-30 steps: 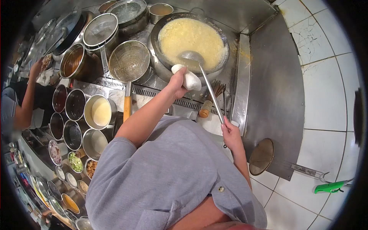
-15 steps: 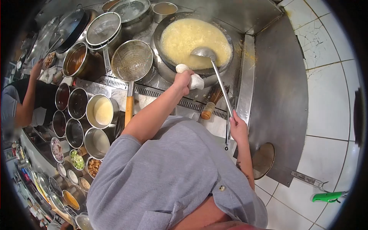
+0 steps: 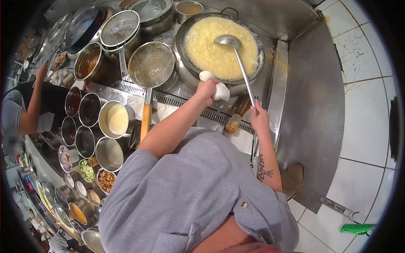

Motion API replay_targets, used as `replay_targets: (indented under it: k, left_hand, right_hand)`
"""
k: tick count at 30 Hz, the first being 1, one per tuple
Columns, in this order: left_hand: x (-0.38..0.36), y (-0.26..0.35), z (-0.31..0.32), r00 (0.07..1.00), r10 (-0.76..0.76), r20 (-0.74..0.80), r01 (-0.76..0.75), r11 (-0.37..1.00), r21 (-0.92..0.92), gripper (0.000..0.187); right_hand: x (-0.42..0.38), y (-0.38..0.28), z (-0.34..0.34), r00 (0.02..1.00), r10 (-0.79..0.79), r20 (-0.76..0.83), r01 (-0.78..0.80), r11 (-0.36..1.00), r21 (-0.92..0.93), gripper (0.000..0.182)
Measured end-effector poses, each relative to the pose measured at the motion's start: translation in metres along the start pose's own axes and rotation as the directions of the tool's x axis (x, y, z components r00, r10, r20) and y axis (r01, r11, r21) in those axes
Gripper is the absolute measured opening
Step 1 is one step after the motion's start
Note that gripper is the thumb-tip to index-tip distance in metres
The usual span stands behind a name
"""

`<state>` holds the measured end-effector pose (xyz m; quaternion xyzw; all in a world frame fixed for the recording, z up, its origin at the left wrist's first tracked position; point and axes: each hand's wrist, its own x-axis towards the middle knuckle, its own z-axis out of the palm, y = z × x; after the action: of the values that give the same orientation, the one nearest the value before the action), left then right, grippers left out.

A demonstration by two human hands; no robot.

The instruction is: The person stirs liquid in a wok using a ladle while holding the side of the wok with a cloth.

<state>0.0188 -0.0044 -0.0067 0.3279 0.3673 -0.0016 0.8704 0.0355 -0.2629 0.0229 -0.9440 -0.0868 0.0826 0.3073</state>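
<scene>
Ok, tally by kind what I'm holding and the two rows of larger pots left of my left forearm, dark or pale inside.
Ladle, right hand: 1
White cloth, left hand: 1
Dark-inside pots: 4
Pale-inside pots: 2
Total: 8

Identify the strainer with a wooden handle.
The strainer just left of the wok holding the ladle; the mesh one atop the pot has a metal handle.

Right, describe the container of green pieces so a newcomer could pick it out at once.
From the big wok of yellow liquid, look left and down to the cluster of larger metal pots. Just below them is a small round container of chopped green pieces. It alone there holds green; its neighbour to the right holds brown chunks.
</scene>
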Motion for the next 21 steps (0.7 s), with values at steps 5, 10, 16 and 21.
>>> replay_targets:
  k: [5, 10, 16, 21]
  left_hand:
    - [-0.005, 0.001, 0.003, 0.999, 0.001, -0.038, -0.001, 1.0, -0.004, 0.04]
    - [-0.003, -0.001, 0.001, 1.0, 0.003, -0.019, -0.003, 1.0, 0.004, 0.039]
    - [-0.014, 0.004, 0.006, 0.999, 0.024, -0.045, -0.022, 0.999, 0.037, 0.038]
    - [-0.004, -0.002, 0.001, 0.999, 0.041, -0.023, -0.041, 0.999, -0.003, 0.04]
  right_hand:
    - [0.029, -0.006, 0.011, 0.997, -0.075, -0.033, 0.074, 0.996, -0.042, 0.043]
    - [0.055, -0.021, 0.012, 0.996, -0.091, -0.015, 0.089, 0.991, -0.103, 0.044]
    - [0.062, -0.045, 0.014, 0.999, -0.049, 0.004, 0.049, 0.974, -0.22, 0.047]
    - [0.056, -0.047, 0.022, 0.998, -0.059, 0.035, 0.066, 0.968, -0.243, 0.048]
